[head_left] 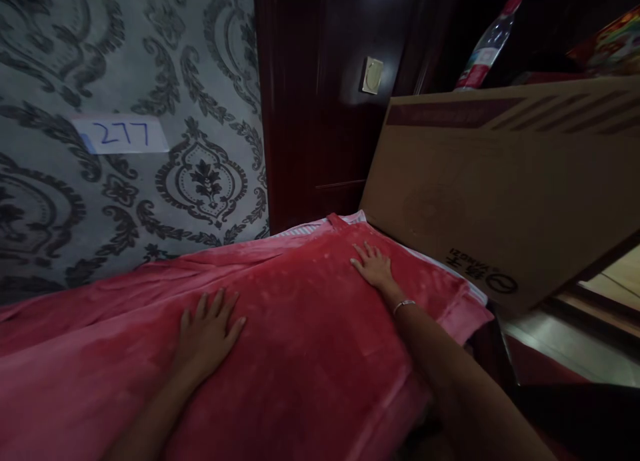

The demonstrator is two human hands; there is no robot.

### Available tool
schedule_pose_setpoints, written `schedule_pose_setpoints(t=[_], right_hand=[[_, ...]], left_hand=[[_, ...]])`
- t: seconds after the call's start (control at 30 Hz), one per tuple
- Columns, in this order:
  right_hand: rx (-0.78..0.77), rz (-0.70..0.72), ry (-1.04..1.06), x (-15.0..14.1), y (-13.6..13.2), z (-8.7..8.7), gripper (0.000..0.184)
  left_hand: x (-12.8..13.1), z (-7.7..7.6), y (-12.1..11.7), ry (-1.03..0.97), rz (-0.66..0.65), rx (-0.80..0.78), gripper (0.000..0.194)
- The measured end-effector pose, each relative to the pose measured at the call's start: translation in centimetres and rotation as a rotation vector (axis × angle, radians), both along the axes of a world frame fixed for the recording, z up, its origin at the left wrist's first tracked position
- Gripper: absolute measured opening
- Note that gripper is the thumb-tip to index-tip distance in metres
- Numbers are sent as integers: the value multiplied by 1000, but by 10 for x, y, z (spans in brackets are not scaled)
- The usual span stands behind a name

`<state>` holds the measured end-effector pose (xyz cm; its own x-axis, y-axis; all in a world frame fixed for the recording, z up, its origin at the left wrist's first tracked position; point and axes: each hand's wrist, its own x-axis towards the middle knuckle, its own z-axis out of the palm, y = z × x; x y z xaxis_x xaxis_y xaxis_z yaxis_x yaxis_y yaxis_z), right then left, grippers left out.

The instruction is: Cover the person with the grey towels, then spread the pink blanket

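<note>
A red plush blanket (300,328) is spread over a flat raised surface against the wall. My left hand (210,328) lies on it left of the middle, palm down with the fingers spread. Farther off and to the right, my right hand (374,266) rests on the same blanket near its far corner, fingers apart. A thin bracelet (404,305) circles the right wrist. Creases run along the blanket's far left side. Striped cloth (305,230) shows from under its far edge. Neither hand grips anything.
Right of the blanket leans a large cardboard box (500,174). A plastic bottle (487,51) with a red cap stands behind its top edge. A dark red wooden panel (310,101) and patterned wallpaper (205,174) with a paper label (123,134) reading 277 rise behind.
</note>
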<state>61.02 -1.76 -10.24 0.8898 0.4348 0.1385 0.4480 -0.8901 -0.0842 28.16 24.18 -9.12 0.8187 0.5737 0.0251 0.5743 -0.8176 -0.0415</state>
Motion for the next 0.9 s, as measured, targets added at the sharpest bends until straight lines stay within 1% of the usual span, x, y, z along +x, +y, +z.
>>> schedule_pose_setpoints(t=[0.07,0.13,0.23,0.33,0.43,0.53,0.6,0.7,0.8,0.83,0.9], right_hand=[[5,-10,-23,3,-5,-11,63],[15,-11,-44,2,-6,-17,63],[21,-11,-51,-1,-4,-17,63],[1,9,-18,5,-4,-10,63],[-14,44,12,24,-8,3,61],[40,-1,7,51,-15,12,60],[57,-28,76,68,-21,10,59],[53,-47,201,82,-28,-3,59],[80,-54,193,87,-32,-14,59],[95,-51,182,88,-31,-14,58],[134,-75,168,93,-28,-8,56]], left_hand=[[0,-2,2,7,-7,0,65],[0,-4,4,-1,-14,4,66],[0,-7,7,-27,-18,-8,66],[1,-10,10,-41,-21,-21,67],[1,-13,11,-40,-22,0,68],[1,-17,14,-41,-22,26,70],[-1,-22,17,-56,-25,33,71],[-3,-32,24,-100,-34,46,72],[-5,-42,30,-159,-57,70,72],[-5,-45,32,-175,-61,74,72],[-5,-49,35,-203,-64,77,72]])
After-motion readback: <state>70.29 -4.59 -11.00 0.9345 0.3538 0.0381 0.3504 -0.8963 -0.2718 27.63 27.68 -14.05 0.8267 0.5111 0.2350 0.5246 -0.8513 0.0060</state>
